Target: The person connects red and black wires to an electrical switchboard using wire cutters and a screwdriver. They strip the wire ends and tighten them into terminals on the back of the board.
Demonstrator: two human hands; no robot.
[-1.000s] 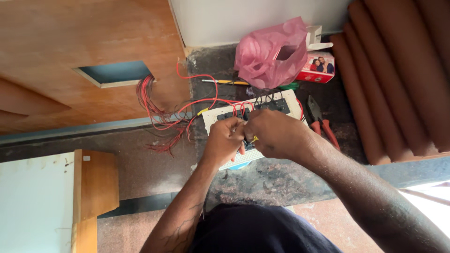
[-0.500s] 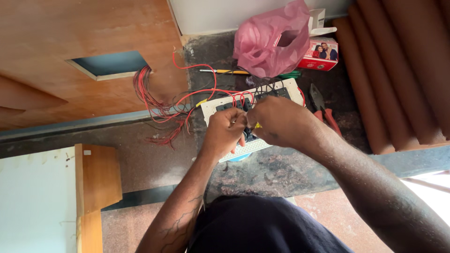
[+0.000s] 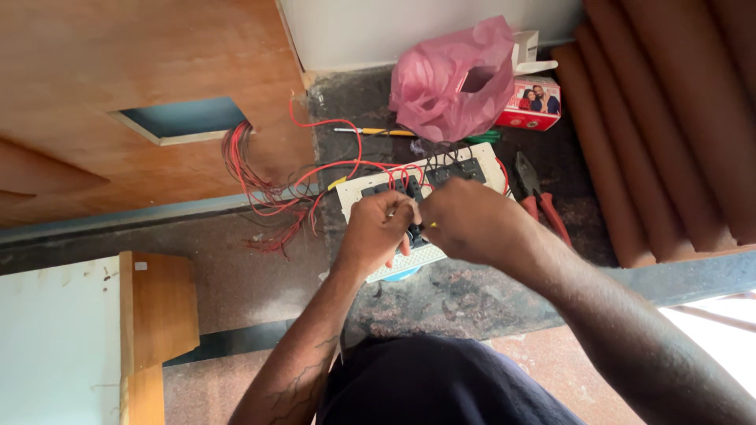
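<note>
The white switch plate (image 3: 441,169) lay on the dark stone counter (image 3: 472,291), its long axis running left to right and tilted slightly up toward the right, black switch modules facing up. Red wires (image 3: 268,181) ran from its top edge leftward to the cut-out in the wooden panel (image 3: 142,71). Its near part was hidden under both hands. Red-handled pliers (image 3: 539,201) lay just beside its right end, a pink plastic bag (image 3: 453,79) and a screwdriver (image 3: 374,131) behind it; bare counter stayed open toward the person. The left hand (image 3: 378,232) was curled closed, pinching at the plate's front. The right hand (image 3: 472,224) was closed around a small yellow-tipped tool (image 3: 432,225), mostly hidden.
</note>
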